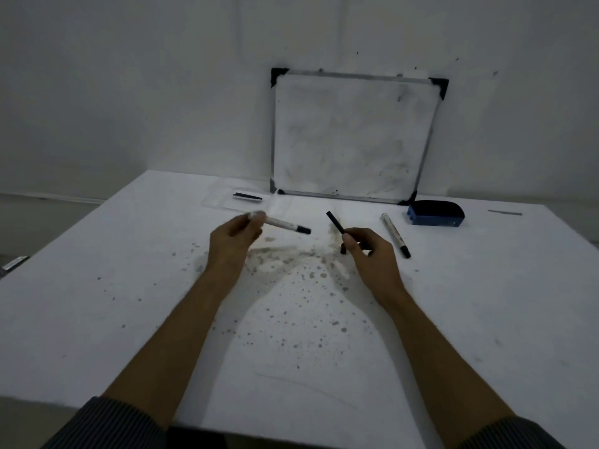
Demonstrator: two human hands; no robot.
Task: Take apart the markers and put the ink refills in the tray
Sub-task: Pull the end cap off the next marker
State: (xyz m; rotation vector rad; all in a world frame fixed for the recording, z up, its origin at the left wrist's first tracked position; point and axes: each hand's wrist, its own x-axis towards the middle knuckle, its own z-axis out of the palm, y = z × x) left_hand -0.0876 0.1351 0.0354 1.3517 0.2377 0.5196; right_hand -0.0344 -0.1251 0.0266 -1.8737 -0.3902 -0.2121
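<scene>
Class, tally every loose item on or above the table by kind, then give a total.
Marker bodies: 2 (held, lying)
Ink refills: 2 (held, in tray)
Clear tray: 1
Whiteboard: 1
Eraser: 1
Total: 7

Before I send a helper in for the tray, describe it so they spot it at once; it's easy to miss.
Find the whiteboard leaning on the wall at the table's far edge. Just left of its lower left corner lies the tray, flat and clear. Unlike the blue eraser at the board's right, it is see-through and holds thin black refills.
</scene>
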